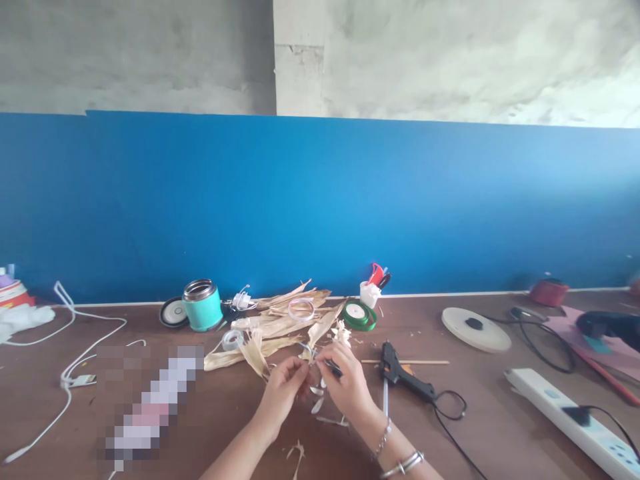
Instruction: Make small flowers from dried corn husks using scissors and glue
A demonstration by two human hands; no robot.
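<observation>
My left hand (283, 390) and my right hand (346, 385) meet low in the middle of the brown table (500, 427). The left fingers pinch a small pale husk piece. The right fingers are closed round a thin dark tool (331, 366), whose kind I cannot make out. Small pale petal-shaped cuttings (317, 399) lie between and under the hands. A pile of dried corn husks (280, 327) lies just beyond the hands.
A black glue gun (400, 375) with its cord lies right of my hands. A green ribbon roll (359, 315), a teal jar (202, 305), tape rolls and a pen cup (371, 288) stand behind. A white power strip (575, 421) lies at right, a white cable (70, 353) at left.
</observation>
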